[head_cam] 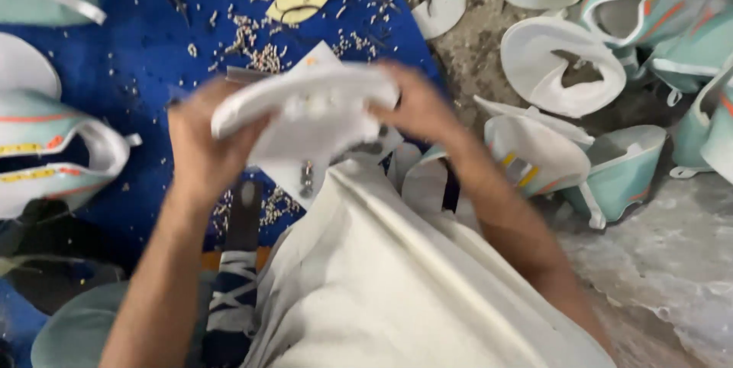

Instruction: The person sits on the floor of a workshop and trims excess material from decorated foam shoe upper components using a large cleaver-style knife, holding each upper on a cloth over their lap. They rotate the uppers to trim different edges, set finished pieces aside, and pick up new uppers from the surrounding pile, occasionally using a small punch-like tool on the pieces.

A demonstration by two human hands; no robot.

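— Where's the piece?

— Between both my hands, up over the blue mat (pixel 153 62). The white shoe part (pixel 305 108) runs left to right; my left hand (pixel 202 146) clamps its left end, my right hand (pixel 416 104) pinches the right end, equally near.

— Anything in those teal uppers (pixel 618 169)?

— They look hollow; too blurred for more.

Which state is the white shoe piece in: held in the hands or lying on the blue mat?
Held. The white shoe piece is gripped between the left hand and right hand, raised above the blue mat.
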